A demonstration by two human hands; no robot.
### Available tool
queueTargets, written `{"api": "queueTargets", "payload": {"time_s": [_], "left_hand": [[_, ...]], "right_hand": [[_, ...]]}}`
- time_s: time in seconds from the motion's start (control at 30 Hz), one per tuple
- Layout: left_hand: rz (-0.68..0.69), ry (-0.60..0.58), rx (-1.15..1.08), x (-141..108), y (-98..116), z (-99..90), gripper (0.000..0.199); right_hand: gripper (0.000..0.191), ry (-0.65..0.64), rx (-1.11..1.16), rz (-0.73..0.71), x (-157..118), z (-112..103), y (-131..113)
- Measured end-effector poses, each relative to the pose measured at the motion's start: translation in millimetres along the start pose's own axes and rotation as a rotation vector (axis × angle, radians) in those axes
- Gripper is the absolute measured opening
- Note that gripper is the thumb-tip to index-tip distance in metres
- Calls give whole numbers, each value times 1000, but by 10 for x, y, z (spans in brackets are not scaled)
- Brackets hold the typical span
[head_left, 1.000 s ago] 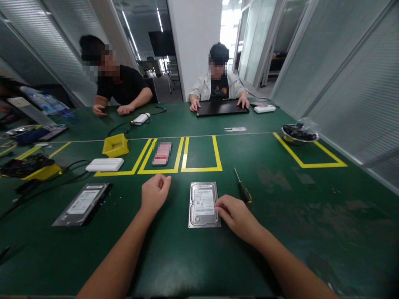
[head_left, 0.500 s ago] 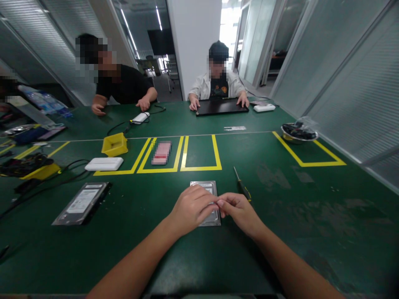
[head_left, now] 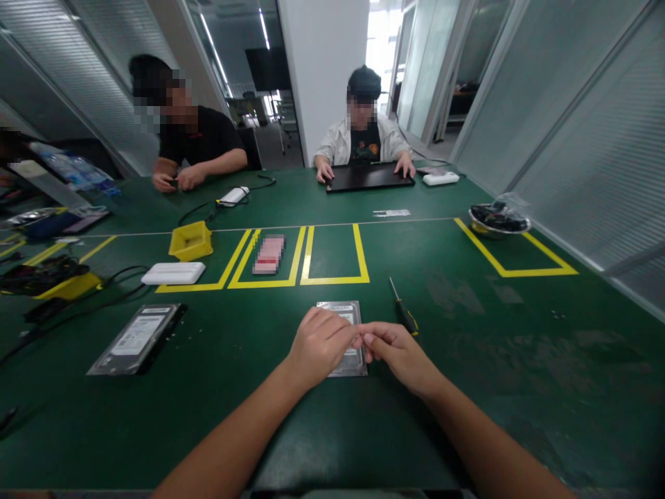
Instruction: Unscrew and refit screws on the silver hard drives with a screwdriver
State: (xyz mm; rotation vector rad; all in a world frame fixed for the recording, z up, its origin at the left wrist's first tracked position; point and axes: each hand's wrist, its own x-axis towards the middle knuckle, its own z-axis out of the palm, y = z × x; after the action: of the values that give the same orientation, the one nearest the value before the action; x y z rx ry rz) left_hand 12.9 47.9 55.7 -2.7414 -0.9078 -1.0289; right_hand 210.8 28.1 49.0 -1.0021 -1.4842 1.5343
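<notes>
A silver hard drive (head_left: pixel 349 367) lies flat on the green table in front of me, partly covered by my hands. Above it, my left hand (head_left: pixel 323 343) and my right hand (head_left: pixel 391 346) meet at the fingertips. Both are closed in a pinch, and whatever they hold, if anything, is too small or hidden to name. A screwdriver (head_left: pixel 406 315) with a black and yellow handle rests just beyond my right hand. Farther left lies a second hard drive (head_left: pixel 138 339).
Beyond the drives are yellow tape outlines (head_left: pixel 335 281), a pink pixelated item (head_left: pixel 269 254), a yellow bin (head_left: pixel 190 241) and a white power bank (head_left: pixel 174 273). A metal bowl (head_left: pixel 499 220) of dark parts stands at right. Across the table, one co-worker holds a black panel (head_left: pixel 370 178); another sits left.
My fingertips have shifted slightly but stay together above the hard drive. The co-worker at left has drawn one hand back towards the other.
</notes>
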Motion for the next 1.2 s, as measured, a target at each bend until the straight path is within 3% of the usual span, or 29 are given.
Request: {"api": "queueTargets", "payload": {"time_s": [0.1,0.2,0.4,0.53,0.83,1.2], "left_hand": [[4,-7,27,-26,-13,24,11],[-62,10,-87,-36,-26,40,10],[-246,81,-321,-36,-43,12,8],[-291,131,-388,-37,-59,2,10],[-317,152,-432,-63,-132,34,13],[-500,64,-431,-22,-140,52,4]], "right_hand": [[26,-29,30,-12,0,12,0],[26,8,33,-34,0,38,47],[19,177,-425,-145,-24,75,79],[18,155,-599,-221,-35,91,50],[18,112,-729,-247,-35,105,38],[19,59,-803,-277,-46,101,83]]}}
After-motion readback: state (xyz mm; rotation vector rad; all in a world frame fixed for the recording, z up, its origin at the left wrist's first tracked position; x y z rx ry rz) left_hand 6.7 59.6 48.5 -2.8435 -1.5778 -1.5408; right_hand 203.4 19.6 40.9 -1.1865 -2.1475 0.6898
